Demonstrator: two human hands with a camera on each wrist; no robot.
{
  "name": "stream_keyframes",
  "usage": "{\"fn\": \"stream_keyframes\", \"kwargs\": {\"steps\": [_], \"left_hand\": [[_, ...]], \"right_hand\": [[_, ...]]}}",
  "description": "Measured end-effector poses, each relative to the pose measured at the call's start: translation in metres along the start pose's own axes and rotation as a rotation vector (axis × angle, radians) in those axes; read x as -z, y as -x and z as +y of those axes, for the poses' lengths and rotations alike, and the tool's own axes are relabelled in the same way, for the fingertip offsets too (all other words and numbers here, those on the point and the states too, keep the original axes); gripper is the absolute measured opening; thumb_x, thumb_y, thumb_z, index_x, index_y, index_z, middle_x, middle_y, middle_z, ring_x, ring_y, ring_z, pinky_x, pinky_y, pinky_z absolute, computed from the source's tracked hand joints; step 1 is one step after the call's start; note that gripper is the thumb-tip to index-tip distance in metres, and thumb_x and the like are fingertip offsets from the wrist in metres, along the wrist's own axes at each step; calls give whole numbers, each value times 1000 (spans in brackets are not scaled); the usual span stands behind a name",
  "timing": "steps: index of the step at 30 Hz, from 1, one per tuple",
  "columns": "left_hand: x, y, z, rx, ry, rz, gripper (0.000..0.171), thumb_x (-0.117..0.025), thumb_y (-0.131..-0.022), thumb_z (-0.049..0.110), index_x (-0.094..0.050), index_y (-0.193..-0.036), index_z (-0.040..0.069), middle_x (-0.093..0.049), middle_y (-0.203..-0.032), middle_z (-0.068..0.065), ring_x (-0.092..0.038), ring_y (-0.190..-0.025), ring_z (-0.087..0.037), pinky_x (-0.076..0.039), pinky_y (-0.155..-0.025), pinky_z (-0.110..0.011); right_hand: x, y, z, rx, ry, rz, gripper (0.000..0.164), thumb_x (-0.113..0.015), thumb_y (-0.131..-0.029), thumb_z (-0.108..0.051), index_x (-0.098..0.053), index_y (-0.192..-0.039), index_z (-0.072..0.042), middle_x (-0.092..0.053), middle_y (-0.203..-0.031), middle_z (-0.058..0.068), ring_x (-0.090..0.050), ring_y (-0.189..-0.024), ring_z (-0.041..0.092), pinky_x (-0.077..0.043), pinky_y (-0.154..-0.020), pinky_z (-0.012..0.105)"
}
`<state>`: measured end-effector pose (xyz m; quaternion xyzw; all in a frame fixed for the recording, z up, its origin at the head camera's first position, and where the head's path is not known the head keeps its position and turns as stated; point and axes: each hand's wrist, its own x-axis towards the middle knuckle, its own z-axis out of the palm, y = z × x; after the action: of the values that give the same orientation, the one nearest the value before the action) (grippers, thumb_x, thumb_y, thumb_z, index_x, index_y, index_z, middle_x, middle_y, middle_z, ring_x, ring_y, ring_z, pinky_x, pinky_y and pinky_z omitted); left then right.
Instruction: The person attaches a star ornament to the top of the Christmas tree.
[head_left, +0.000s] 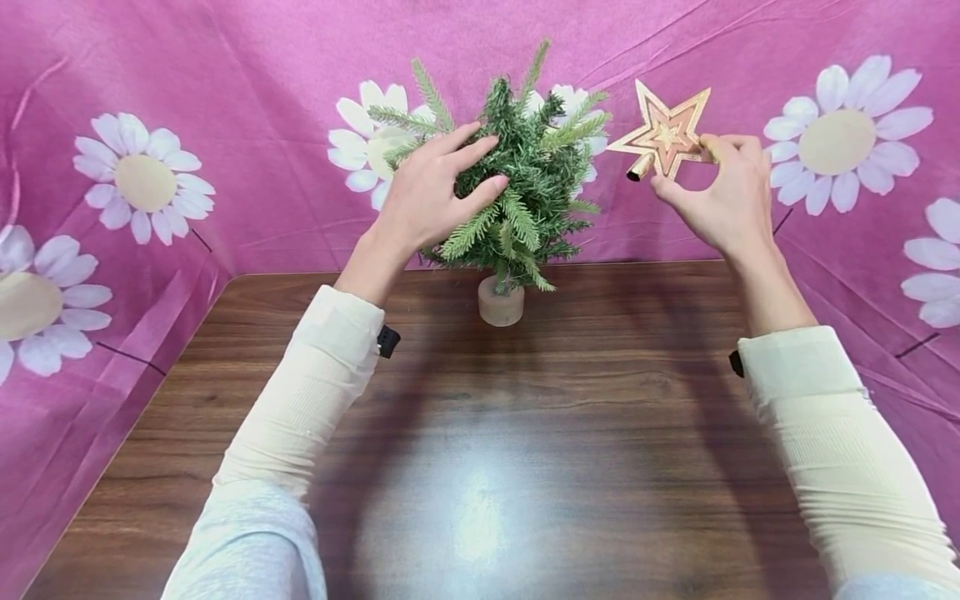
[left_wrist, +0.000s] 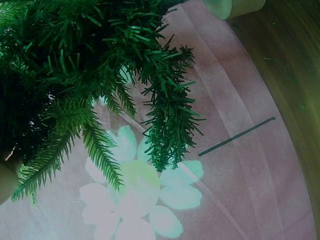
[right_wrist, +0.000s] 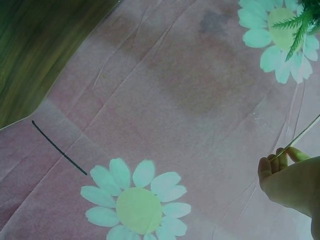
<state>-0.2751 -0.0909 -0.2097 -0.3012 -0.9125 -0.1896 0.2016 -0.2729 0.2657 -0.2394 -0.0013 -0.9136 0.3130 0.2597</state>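
A small artificial Christmas tree (head_left: 525, 183) with a round pale base (head_left: 501, 304) stands near the table's back edge. My left hand (head_left: 438, 179) rests against the left side of its branches, fingers spread and fairly straight. Green branches (left_wrist: 170, 105) fill the upper left of the left wrist view, where only a bit of that hand shows. To the right of the tree, my right hand (head_left: 723, 187) pinches a gold star tree topper (head_left: 666, 133) by its right side, held up in the air. From the right wrist, the star appears edge-on (right_wrist: 302, 134) between the fingers (right_wrist: 280, 161).
A dark wood-grain table (head_left: 480, 433) lies beneath, with a bright glare spot in front. Behind and at the sides hangs a pink cloth (head_left: 285, 167) printed with large white daisies (head_left: 843, 137). Each sleeve cuff has a small black device (head_left: 387, 342) on it.
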Motion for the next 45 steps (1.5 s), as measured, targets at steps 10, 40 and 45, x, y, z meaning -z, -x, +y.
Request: {"fn": "stream_keyframes", "kwargs": {"steps": [10,40,45], "left_hand": [[0,0,0,3,0,3,63,-48,-100,57,-49,-152,20,-36,-162,-6,-33,-147,-23,-24,-120,-40],[0,0,1,8,-20,-11,64,-46,-100,58,-48,-153,21,-35,-162,-6,-31,-148,-23,-22,-121,-40],[1,0,1,10,-21,-15,64,-45,-100,59,-47,-153,22,-34,-163,-5,-31,-149,-22,-22,-121,-40]], "right_hand": [[3,-3,-7,13,-16,22,72,-72,-83,-39,-57,-143,-3,-46,-141,18,-35,-134,29,-30,-106,43],[3,-10,-30,5,11,15,75,-70,-83,-42,-54,-147,-6,-43,-147,16,-33,-134,29,-31,-105,45],[4,-12,-36,16,11,21,74,-71,-83,-41,-54,-145,-5,-44,-146,16,-33,-133,29,-31,-106,43]]}}
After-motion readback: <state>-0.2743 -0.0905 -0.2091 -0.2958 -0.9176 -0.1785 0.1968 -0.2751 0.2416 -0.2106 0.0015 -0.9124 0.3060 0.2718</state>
